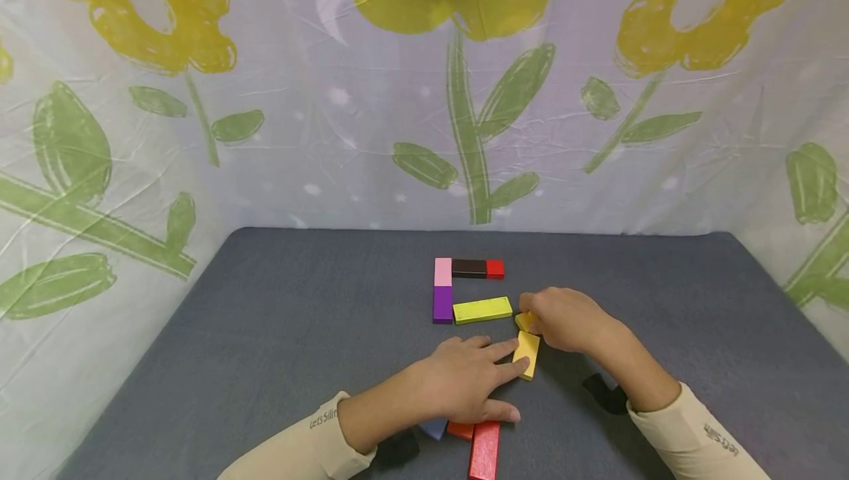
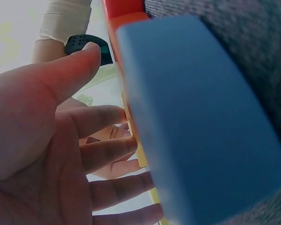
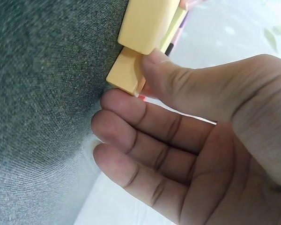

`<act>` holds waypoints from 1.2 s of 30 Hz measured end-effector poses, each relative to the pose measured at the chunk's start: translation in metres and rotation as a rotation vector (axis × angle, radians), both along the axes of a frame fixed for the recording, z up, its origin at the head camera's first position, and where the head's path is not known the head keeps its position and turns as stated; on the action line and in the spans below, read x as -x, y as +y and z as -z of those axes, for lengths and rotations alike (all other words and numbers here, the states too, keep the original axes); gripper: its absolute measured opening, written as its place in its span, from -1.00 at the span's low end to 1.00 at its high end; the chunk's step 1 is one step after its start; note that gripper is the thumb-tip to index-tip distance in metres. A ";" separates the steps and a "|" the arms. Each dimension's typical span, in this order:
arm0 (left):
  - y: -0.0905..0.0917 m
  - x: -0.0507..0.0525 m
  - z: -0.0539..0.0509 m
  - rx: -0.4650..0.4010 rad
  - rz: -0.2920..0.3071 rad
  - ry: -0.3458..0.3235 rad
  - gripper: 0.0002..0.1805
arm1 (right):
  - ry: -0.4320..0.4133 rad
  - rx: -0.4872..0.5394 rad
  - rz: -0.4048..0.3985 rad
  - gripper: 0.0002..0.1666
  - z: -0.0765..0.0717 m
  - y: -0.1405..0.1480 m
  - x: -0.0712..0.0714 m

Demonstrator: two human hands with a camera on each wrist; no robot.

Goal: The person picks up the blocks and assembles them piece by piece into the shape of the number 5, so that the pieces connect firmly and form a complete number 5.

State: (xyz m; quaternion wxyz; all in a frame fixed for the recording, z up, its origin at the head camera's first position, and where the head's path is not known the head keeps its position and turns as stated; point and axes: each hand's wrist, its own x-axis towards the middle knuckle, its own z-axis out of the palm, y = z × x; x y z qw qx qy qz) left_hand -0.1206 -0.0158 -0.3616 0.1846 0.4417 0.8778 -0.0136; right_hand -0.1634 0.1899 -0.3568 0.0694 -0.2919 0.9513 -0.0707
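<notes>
My right hand [image 1: 569, 319] pinches a small deep-yellow block [image 1: 524, 321] between thumb and forefinger. In the right wrist view the thumb lies on that block [image 3: 125, 70], which butts against a longer pale-yellow block [image 3: 147, 23]. My left hand [image 1: 462, 380] is spread low over the table, two fingertips touching the pale-yellow block [image 1: 527, 355]. Beyond the hands, a lime-yellow block [image 1: 483, 310] lies slightly askew, its left end by a purple block [image 1: 442, 304]. A pink block [image 1: 442, 271], a black block [image 1: 469, 268] and a red block [image 1: 494, 269] continue the angled row.
Partly under my left hand lie a blue block [image 1: 434, 428] and an orange-red block [image 1: 460, 430]. A longer red block [image 1: 485, 450] sits at the near edge of the view. The grey tabletop [image 1: 298, 303] meets a flower-printed curtain [image 1: 298, 170] at the back.
</notes>
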 end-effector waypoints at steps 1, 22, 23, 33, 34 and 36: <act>0.000 0.000 0.000 -0.001 0.002 0.002 -0.22 | 0.001 -0.001 0.000 -0.82 0.000 0.000 0.000; -0.001 0.001 0.003 0.012 0.008 -0.011 -0.18 | 0.014 -0.006 -0.012 -0.79 0.003 -0.001 0.000; -0.001 0.000 0.003 0.013 0.009 -0.009 -0.18 | 0.014 -0.007 -0.011 -0.79 0.003 -0.001 -0.001; -0.001 -0.001 0.004 -0.006 0.012 -0.005 -0.18 | 0.016 -0.013 -0.008 -0.79 0.002 -0.002 -0.001; -0.001 -0.001 0.004 -0.007 0.011 -0.008 -0.18 | 0.014 -0.014 -0.007 -0.79 0.002 -0.002 -0.001; -0.001 -0.001 0.004 -0.008 0.011 -0.007 -0.18 | 0.014 -0.016 -0.004 -0.79 0.002 -0.002 -0.001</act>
